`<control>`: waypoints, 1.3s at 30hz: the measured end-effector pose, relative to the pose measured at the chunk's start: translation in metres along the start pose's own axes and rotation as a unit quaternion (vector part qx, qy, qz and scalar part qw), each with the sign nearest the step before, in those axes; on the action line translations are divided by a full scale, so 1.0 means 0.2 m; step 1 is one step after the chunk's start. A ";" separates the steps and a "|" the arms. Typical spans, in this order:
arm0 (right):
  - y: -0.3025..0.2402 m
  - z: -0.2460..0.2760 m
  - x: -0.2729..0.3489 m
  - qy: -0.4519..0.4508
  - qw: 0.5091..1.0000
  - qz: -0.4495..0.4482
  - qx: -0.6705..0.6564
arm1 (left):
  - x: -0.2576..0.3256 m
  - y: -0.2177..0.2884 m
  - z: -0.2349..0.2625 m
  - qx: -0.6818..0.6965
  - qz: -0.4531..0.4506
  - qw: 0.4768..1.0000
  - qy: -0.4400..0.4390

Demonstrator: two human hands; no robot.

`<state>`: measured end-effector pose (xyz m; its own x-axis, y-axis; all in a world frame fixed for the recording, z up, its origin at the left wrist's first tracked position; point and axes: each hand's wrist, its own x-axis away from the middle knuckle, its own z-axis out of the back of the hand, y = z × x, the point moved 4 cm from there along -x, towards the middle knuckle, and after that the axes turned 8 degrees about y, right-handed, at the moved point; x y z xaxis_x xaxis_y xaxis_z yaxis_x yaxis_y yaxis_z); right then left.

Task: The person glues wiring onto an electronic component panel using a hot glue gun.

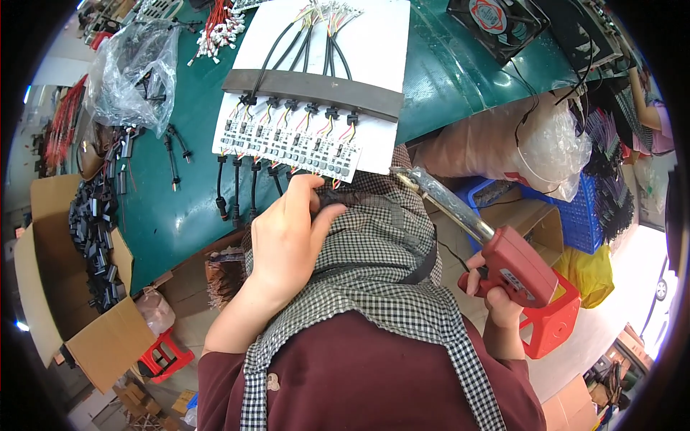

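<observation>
A white circuit board panel (pixel 295 147) lies on a white sheet (pixel 381 43) at the table's front edge. Coloured wires and black cables (pixel 237 179) run from both its long sides. My left hand (pixel 284 233) is at the panel's near right end, pinching a black cable (pixel 329 201) whose thin coloured wires meet the board; the fingers partly hide it. My right hand (pixel 496 298) grips a red soldering gun (pixel 521 266) by its handle. Its metal tip (pixel 402 174) points toward the panel, just right of the sheet's near corner, apart from the board.
A dark grey bar (pixel 309 92) lies across the far cables. On the green table (pixel 194 187) are loose cables (pixel 172 158), a clear plastic bag (pixel 133 75) and a fan (pixel 499 25). Cardboard box (pixel 108 334) with black parts stands left; blue crate (pixel 578 215) and red stool (pixel 557 323), right.
</observation>
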<state>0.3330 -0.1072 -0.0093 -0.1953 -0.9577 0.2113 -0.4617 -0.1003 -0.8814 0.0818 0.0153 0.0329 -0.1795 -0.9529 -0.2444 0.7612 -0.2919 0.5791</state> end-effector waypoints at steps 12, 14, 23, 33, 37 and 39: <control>-0.01 -0.06 0.00 0.022 1.000 -0.012 0.011 | 0.00 -0.05 -0.02 0.030 -0.065 0.997 -0.003; -0.02 -0.07 0.01 0.017 1.000 -0.011 0.021 | 0.00 -0.05 -0.02 0.071 -0.034 0.997 -0.008; -0.01 -0.06 0.02 0.028 0.989 -0.008 0.144 | -0.03 0.02 0.00 -0.028 -0.101 0.994 -0.019; 0.03 -0.01 0.01 0.015 0.967 0.048 0.251 | -0.04 0.03 0.00 -0.047 -0.114 0.991 -0.046; 0.01 -0.07 -0.02 0.021 0.985 0.039 0.168 | -0.04 0.04 -0.01 -0.057 -0.091 0.993 -0.048; 0.02 -0.07 -0.03 0.006 0.985 0.050 0.166 | -0.04 0.05 -0.01 -0.052 -0.089 0.993 -0.050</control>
<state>0.3200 -0.0986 -0.0076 -0.2370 -0.9642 0.1189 -0.1309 -0.0896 -0.9873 0.0918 0.0204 0.0401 -0.3739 -0.8923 -0.2530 0.7717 -0.4507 0.4487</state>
